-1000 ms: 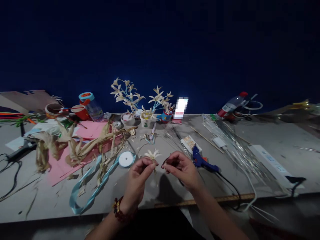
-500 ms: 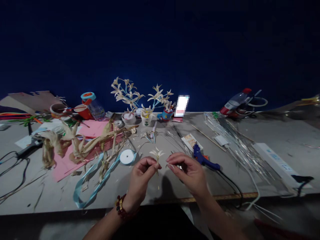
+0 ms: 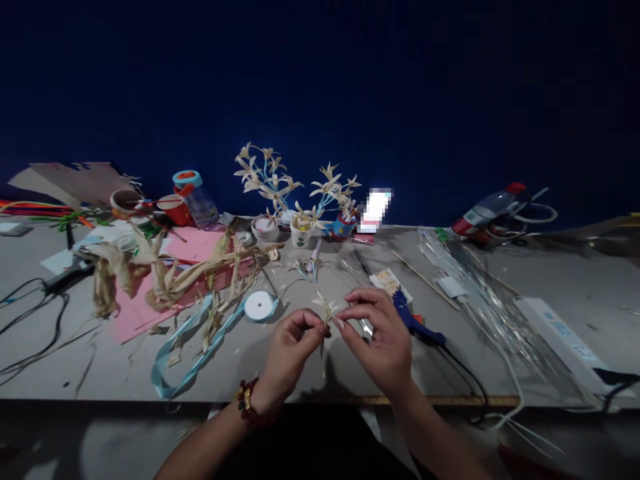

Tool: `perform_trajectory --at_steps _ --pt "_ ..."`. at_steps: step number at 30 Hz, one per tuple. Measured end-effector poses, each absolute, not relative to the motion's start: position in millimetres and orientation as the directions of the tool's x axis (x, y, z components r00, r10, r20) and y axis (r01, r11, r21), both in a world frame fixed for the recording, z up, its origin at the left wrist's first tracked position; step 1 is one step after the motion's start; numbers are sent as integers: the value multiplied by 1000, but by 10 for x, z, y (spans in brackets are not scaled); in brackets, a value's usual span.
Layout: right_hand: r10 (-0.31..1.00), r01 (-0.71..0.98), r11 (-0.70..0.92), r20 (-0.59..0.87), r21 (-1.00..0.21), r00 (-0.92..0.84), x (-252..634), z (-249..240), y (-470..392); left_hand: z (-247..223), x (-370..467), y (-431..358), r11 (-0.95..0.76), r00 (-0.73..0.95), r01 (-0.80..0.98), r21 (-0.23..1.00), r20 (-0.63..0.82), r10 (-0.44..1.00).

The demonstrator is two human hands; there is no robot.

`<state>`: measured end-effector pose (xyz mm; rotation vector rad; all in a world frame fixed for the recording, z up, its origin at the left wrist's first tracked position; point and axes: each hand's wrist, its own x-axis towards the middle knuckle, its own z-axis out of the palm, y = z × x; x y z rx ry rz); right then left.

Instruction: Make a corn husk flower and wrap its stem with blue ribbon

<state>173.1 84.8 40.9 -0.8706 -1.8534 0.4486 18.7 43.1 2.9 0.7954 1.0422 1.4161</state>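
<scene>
Between thumb and forefinger, my left hand (image 3: pixel 295 350) pinches the stem of a small pale husk flower (image 3: pixel 326 308), held upright above the grey table. My right hand (image 3: pixel 377 333) is at the flower's right side, its thumb and forefinger closed on a pale petal piece that meets the flower. To the left of the hands lies a white spool (image 3: pixel 259 307) with light blue ribbon (image 3: pixel 193 380) looping off it. A blue glue gun (image 3: pixel 415 320) rests just right of my right hand.
Finished flower sprays (image 3: pixel 273 180) stand in cups at the back beside a lit phone (image 3: pixel 375 210). Dried husks (image 3: pixel 160 287) cover pink paper (image 3: pixel 130 313) on the left. Wires (image 3: pixel 493 307), a power strip (image 3: pixel 560 340) and a tilted bottle (image 3: pixel 487 210) are on the right.
My right hand has moved left to the flower, and its fingers now touch it. My left hand still pinches the stem. The whole view has shifted slightly.
</scene>
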Motion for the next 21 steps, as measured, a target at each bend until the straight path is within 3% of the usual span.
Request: perform_trajectory --at_steps 21 --pt "621 428 766 723 -479 -302 1657 430 863 -18 159 416 14 -104 -399 917 -61 993"
